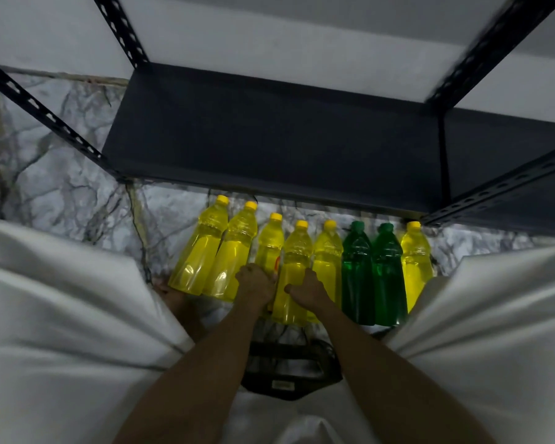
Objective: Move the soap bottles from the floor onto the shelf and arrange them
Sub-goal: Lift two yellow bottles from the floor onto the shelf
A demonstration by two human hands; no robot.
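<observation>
Several soap bottles stand in a row on the marble floor in front of the shelf. Most are yellow with yellow caps, and two green bottles (pixel 370 270) stand towards the right end. My left hand (pixel 255 282) grips the third yellow bottle (pixel 269 241) low on its body. My right hand (pixel 308 288) wraps around the fifth yellow bottle (pixel 326 248), its thumb lying against the fourth (pixel 293 261). The dark shelf board (pixel 269 139) just beyond the row carries nothing.
Black perforated uprights (pixel 42 112) frame the shelf on the left and right (pixel 500 187). My knees in white cloth (pixel 61 299) flank the bottles on both sides. A dark bag or strap (pixel 289 370) lies on the floor between my forearms. A white wall stands behind.
</observation>
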